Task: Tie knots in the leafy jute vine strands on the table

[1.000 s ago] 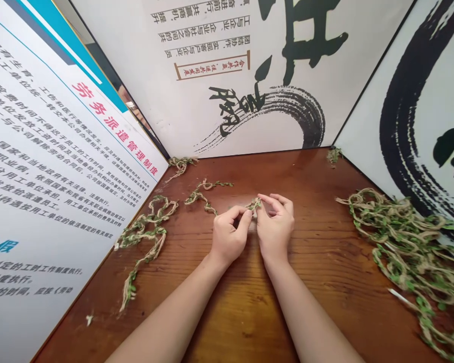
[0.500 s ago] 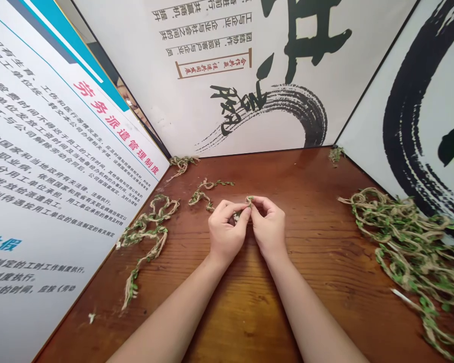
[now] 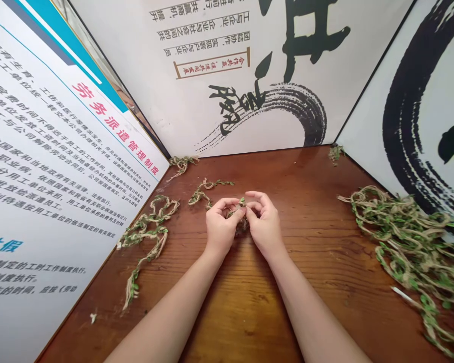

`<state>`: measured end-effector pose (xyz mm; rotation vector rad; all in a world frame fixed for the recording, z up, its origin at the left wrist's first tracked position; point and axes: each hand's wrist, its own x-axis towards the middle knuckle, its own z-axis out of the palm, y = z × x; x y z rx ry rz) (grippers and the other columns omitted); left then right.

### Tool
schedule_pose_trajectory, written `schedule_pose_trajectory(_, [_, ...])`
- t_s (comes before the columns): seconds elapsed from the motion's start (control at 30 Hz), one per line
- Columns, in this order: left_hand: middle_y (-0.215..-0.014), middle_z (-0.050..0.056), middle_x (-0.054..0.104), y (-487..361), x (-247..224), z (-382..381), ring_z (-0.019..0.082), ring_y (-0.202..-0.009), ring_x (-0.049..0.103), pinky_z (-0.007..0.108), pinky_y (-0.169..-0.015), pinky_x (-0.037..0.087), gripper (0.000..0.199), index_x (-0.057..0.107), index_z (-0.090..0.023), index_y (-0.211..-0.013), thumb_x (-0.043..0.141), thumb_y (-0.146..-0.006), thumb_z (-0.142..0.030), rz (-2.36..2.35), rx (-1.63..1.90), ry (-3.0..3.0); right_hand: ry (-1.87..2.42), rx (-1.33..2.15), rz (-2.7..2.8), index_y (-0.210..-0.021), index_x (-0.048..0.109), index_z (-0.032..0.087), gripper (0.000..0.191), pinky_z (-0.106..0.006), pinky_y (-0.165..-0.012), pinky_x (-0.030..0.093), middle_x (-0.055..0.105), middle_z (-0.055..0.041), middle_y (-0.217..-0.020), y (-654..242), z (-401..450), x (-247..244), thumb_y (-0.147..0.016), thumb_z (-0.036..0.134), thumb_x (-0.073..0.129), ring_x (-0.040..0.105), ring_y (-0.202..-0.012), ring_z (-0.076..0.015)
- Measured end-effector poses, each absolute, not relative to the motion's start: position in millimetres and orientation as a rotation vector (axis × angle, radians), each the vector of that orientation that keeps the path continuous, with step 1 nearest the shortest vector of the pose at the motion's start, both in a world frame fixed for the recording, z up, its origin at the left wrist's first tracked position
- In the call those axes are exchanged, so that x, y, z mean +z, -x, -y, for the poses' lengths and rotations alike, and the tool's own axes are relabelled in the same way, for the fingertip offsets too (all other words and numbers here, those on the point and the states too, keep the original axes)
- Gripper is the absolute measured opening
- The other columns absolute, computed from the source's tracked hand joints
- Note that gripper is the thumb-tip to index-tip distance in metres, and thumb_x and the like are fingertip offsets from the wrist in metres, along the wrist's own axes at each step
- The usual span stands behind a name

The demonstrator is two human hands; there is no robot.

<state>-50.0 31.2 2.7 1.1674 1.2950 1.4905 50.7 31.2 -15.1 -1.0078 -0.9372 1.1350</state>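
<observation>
"Signboard (image 3: 41, 166) on the far left, covered in printed text. What's beside it?"

"A small white scrap (image 3: 93, 318) near the table's edge, then a leafy twine garland (image 3: 142, 234) looped along the foot of the board. Behind that, a small twine bundle (image 3: 183, 162) sits in the corner, and a shorter leafy strand (image 3: 201, 193) lies just beyond the hands."

"And the left hand (image 3: 220, 229)?"

"Its thumb and forefinger pinch a piece of leafy twine (image 3: 242, 202) just above the wooden table (image 3: 310, 262). That piece sits between the two hands, at the fingertips. I can't tell whether it joins the strand behind."

"The right hand (image 3: 265, 224)?"

"Thumb and a fingertip pinch the same piece from its right side, while another finger is raised above. Something dark and leafy shows below the fingers, too blurred to make out."

"Further right?"

"A green sprig (image 3: 336, 153) in the back corner, then a big tangled garland pile (image 3: 412, 242) against the right panel (image 3: 366, 136), with a thin white stick-like piece (image 3: 402, 294) poking out at its near left side."
</observation>
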Motion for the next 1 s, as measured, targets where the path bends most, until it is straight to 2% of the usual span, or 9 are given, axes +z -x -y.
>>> schedule_pose_trajectory(0.13, [-0.066, 0.001, 0.067, 51, 3, -32, 0.009, -0.053, 0.051, 0.023, -0.05, 0.04, 0.019, 0.072, -0.015, -0.07, 0.084, -0.062, -0.028, -1.296, 1.478, -1.127, 0.939, 1.252, 0.827, -0.114, 0.057, 0.024, 0.04, -0.023, -0.054, 0.044, 0.066, 0.0064, -0.068, -51, -31, -17, -0.076, 0.027, 0.067, 0.055, -0.054, -0.0117])
schedule_pose_trajectory(0.27, [-0.058, -0.003, 0.062, 51, 6, -36, 0.006, -0.042, 0.042, 0.02, -0.042, 0.032, 0.022, 0.07, -0.016, -0.069, 0.085, -0.059, -0.028, -1.257, 1.549, -0.966, 0.924, 1.229, 0.829, -0.092, 0.065, 0.021, 0.02, -0.025, -0.06, 0.048, 0.071, 0.0014, -0.073, -52, -34, -18, -0.073, 0.027, 0.068, 0.062, -0.061, -0.0131])
schedule_pose_trajectory(0.37, [-0.053, -0.004, 0.059, 50, 11, -38, 0.006, -0.039, 0.042, 0.02, -0.038, 0.028, 0.021, 0.068, -0.015, -0.066, 0.084, -0.058, -0.027, -1.225, 1.567, -0.87, 0.927, 1.203, 0.949, -0.08, 0.069, 0.02, 0.011, -0.026, -0.063, 0.05, 0.072, -0.0009, -0.073, -53, -33, -14, -0.07, 0.023, 0.066, 0.064, -0.065, -0.0143])
schedule_pose_trajectory(0.47, [-0.05, -0.004, 0.056, 50, 15, -39, 0.006, -0.038, 0.043, 0.019, -0.037, 0.027, 0.02, 0.067, -0.015, -0.064, 0.083, -0.055, -0.024, -1.207, 1.564, -0.803, 0.933, 1.249, 0.993, -0.08, 0.073, 0.02, 0.012, -0.027, -0.06, 0.051, 0.073, -0.0016, -0.072, -53, -30, -7, -0.069, 0.024, 0.069, 0.064, -0.064, -0.0151])
schedule_pose_trajectory(0.63, [-0.055, -0.004, 0.061, 52, 14, -41, 0.005, -0.036, 0.041, 0.018, -0.034, 0.026, 0.021, 0.068, -0.015, -0.067, 0.078, -0.049, -0.019, -1.177, 1.602, -0.714, 0.902, 1.297, 0.989, -0.085, 0.075, 0.02, 0.019, -0.029, -0.064, 0.055, 0.075, -0.0035, -0.077, -50, -26, -1, -0.072, 0.034, 0.078, 0.067, -0.068, -0.0164])
schedule_pose_trajectory(0.77, [-0.051, -0.004, 0.058, 55, 10, -42, 0.005, -0.033, 0.04, 0.019, -0.033, 0.024, 0.014, 0.063, -0.016, -0.058, 0.074, -0.049, -0.017, -1.159, 1.588, -0.777, 0.987, 1.142, 1.003, -0.083, 0.078, 0.02, 0.019, -0.027, -0.062, 0.052, 0.071, -0.0044, -0.084, -50, -27, -5, -0.074, 0.036, 0.08, 0.063, -0.07, -0.0144])
schedule_pose_trajectory(0.87, [-0.049, -0.004, 0.056, 55, 9, -41, 0.005, -0.034, 0.04, 0.019, -0.034, 0.025, 0.012, 0.061, -0.016, -0.054, 0.073, -0.05, -0.016, -1.163, 1.55, -0.835, 0.99, 1.054, 0.997, -0.08, 0.079, 0.022, 0.014, -0.027, -0.065, 0.053, 0.071, -0.0069, -0.098, -53, -28, -6, -0.073, 0.033, 0.081, 0.067, -0.086, -0.018])
schedule_pose_trajectory(0.93, [-0.05, -0.004, 0.058, 55, 9, -40, 0.005, -0.035, 0.041, 0.019, -0.035, 0.026, 0.009, 0.066, -0.015, -0.056, 0.072, -0.051, -0.015, -1.16, 1.533, -0.872, 0.944, 1.12, 0.963, -0.079, 0.079, 0.022, 0.013, -0.029, -0.071, 0.056, 0.074, -0.0078, -0.101, -54, -29, -5, -0.072, 0.033, 0.081, 0.07, -0.095, -0.0213])
schedule_pose_trajectory(1.0, [-0.054, -0.002, 0.062, 55, 8, -39, 0.005, -0.036, 0.041, 0.019, -0.035, 0.028, 0.01, 0.071, -0.015, -0.06, 0.075, -0.052, -0.015, -1.163, 1.517, -0.909, 0.922, 1.215, 0.905, -0.079, 0.078, 0.021, 0.016, -0.033, -0.077, 0.057, 0.077, -0.0072, -0.098, -56, -29, -2, -0.071, 0.034, 0.082, 0.072, -0.093, -0.022])
